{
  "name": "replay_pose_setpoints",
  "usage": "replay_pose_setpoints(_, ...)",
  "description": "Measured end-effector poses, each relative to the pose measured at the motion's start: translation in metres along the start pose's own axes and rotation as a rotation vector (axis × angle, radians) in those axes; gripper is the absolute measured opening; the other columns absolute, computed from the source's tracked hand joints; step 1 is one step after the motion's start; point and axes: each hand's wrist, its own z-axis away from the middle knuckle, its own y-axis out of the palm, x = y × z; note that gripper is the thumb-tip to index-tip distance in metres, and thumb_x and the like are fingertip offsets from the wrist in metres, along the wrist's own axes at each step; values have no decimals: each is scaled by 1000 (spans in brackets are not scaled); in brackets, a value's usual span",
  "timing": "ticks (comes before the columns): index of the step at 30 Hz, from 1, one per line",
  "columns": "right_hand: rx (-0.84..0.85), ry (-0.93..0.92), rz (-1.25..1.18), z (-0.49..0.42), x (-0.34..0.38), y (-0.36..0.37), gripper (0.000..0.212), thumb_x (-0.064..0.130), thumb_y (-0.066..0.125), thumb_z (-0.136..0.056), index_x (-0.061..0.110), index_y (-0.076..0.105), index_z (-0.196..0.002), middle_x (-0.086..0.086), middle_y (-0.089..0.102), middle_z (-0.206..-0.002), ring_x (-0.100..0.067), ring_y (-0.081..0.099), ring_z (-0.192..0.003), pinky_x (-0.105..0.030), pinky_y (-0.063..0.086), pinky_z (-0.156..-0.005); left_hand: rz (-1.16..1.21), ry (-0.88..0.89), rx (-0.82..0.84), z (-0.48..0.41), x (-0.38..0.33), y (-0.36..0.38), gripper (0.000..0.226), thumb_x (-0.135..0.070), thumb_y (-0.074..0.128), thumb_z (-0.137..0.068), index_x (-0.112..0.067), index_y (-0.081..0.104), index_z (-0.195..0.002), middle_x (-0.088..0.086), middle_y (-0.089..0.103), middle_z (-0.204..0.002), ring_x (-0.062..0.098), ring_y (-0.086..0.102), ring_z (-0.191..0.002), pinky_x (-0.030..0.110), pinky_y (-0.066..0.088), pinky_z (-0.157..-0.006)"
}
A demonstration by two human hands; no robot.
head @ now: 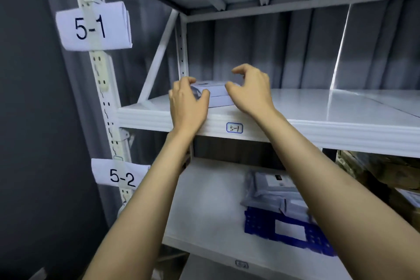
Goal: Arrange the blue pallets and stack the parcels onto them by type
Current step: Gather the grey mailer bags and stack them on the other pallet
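At the upper shelf's [318, 107] front left edge, the left hand [188, 102] grips stacked white boxes [218, 95], the right hand's [252, 91] loosely curled fingers [241, 69] hovering above; on the lower shelf [204, 200], grey parcels [270, 191] overlap a blue pallet [256, 223].

On the upper shelf [318, 107], bare board stretches right of the stacked white boxes [218, 95]. The diagonal brace [156, 59] and rear post [181, 52] crowd their left side.
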Motion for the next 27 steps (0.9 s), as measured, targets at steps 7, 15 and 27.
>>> replay_pose_setpoints(7,80,195,146,-44,-13,32,41,29,57,-89,11,57,-126,-13,57,-132,-31,52,-122,-33,43,-95,17,-262,244,-50,21,25,62,-42,54,-90,0,38,-133,21,44,-137,38,41,-127,42,37,-102)
replay_pose_setpoints(15,168,310,193,-61,-29,64,44,36,42,-97,3,51,-124,-20,54,-131,-37,51,-119,-37,42,-89,-16,-335,360,-65,35,39,55,-40,39,-95,-5,28,-136,16,51,-136,37,42,-126,42,37,-95)
replay_pose_setpoints(27,-34,424,116,-60,-38,51,39,46,52,-89,8,58,-83,-15,58,-90,-36,56,-94,-32,35,-68,75,-333,319,-58,36,32,50,-32,26,-99,-13,28,-145,11,49,-140,32,45,-125,38,34,-94)
